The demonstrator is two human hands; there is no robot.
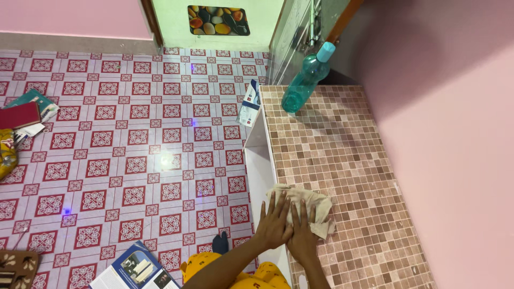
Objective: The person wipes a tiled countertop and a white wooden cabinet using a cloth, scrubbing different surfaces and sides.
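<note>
This is a room in a home. The floor [134,134] is laid with white tiles bearing a red square pattern, and the walls [444,134] are painted pink. Along the right wall runs a built-in worktop [342,150] faced with small brown mosaic tiles, with a teal plastic water bottle [305,80] standing on it. Books [27,112] lie on the floor at the left edge, and an open magazine [134,267] lies near the bottom. A doorway at the top shows a doormat [218,20] printed with pebbles.
</note>
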